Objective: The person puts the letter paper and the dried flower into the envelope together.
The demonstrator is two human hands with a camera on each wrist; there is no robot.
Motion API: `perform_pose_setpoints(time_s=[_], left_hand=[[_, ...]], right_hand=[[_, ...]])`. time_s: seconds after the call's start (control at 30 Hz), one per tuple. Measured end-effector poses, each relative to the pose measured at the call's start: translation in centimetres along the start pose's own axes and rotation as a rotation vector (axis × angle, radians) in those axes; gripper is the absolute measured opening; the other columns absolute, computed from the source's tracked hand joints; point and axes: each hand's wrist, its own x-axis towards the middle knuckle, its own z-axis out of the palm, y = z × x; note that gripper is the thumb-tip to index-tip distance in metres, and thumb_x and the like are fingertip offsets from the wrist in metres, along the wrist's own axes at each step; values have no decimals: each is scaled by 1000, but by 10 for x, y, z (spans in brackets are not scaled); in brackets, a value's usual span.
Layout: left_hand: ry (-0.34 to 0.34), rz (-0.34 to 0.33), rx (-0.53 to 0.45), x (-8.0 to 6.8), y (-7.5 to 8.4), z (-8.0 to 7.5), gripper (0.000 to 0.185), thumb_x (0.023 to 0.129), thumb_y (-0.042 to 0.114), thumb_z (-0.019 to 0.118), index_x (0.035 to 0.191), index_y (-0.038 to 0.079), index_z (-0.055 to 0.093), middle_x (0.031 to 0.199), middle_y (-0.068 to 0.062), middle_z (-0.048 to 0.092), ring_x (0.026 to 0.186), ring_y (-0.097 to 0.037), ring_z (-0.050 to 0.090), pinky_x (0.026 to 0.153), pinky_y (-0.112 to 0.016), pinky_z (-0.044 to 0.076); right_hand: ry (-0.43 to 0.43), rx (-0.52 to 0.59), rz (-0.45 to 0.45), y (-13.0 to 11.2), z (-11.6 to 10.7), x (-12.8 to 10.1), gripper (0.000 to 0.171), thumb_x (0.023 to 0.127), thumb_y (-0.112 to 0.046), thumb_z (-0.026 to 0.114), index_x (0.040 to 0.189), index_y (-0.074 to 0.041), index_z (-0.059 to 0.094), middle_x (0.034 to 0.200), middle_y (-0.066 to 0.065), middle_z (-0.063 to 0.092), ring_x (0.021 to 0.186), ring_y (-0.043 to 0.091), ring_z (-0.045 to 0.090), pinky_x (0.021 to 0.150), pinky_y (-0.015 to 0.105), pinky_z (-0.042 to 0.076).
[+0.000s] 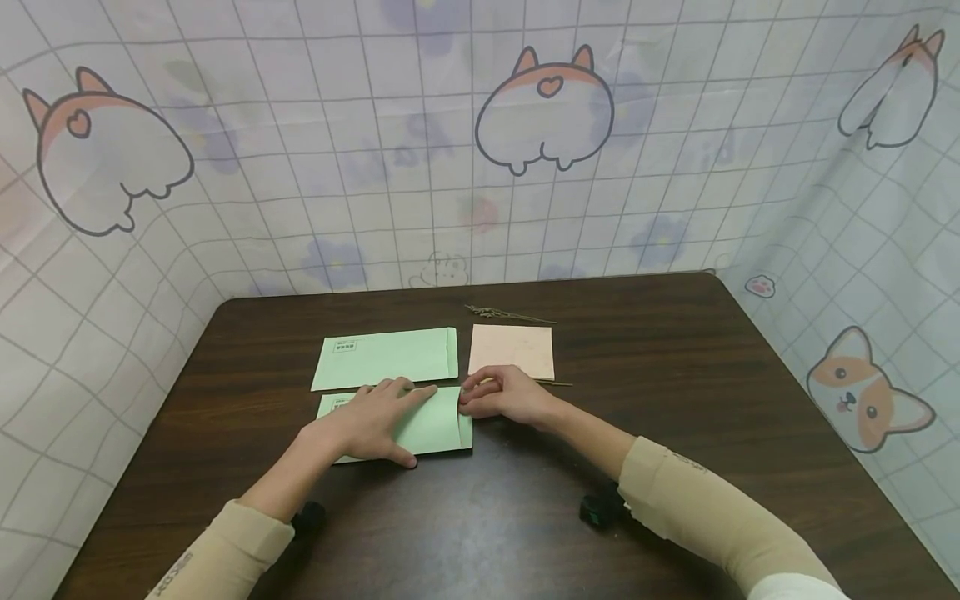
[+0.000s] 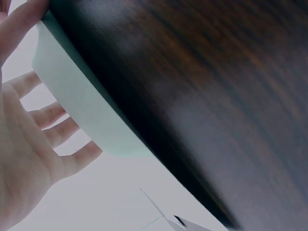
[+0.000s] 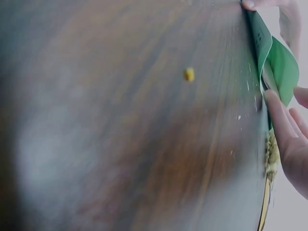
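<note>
I'm seeing worktop (image 1: 487, 525) lying open at the right hand's (image 1: 517, 396) six o'clock; a peach card (image 1: 513, 347) is blocking twelve, the left hand (image 1: 371, 421) is filling nine, a black object (image 1: 597, 512) is obstructing five.

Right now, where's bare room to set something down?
Table right of the pink card and dried sprigs; left of the green envelopes; also, mostly, the near stretch between the sleeves. Crowded: the middle, around left hand and right hand.
</note>
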Motion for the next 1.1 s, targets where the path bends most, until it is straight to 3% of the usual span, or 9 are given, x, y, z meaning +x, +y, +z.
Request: perform_pose_setpoints(time_s=[0.2, 0.47, 1.1], left_hand=[[3, 2, -1, 0, 0, 0, 104, 76, 54, 88, 160, 17, 38, 140, -11, 49, 127, -30, 47, 100, -57, 40], [8, 14, 14, 0, -1, 2, 105, 76, 55, 87, 160, 17, 37, 140, -11, 49, 128, -31, 47, 100, -58, 40], [-5, 20, 9, -1, -1, -1, 105, 77, 53, 87, 161, 17, 36, 143, -13, 47, 131, -33, 46, 102, -61, 38]], right_hand=[[-35, 40, -7, 1, -7, -7, 33, 93, 4, 71, 123, 12, 59, 114, 25, 71, 102, 28, 72, 89, 41, 58], [-67, -31, -10, 7, -24, -17, 30, 97, -1, 68, 124, 11, 61, 114, 24, 70, 97, 29, 72, 85, 44, 59], [13, -227, 37, 8, -70, -51, 30, 99, -12, 70, 122, 6, 67, 105, 19, 70, 89, 29, 67, 78, 42, 59]])
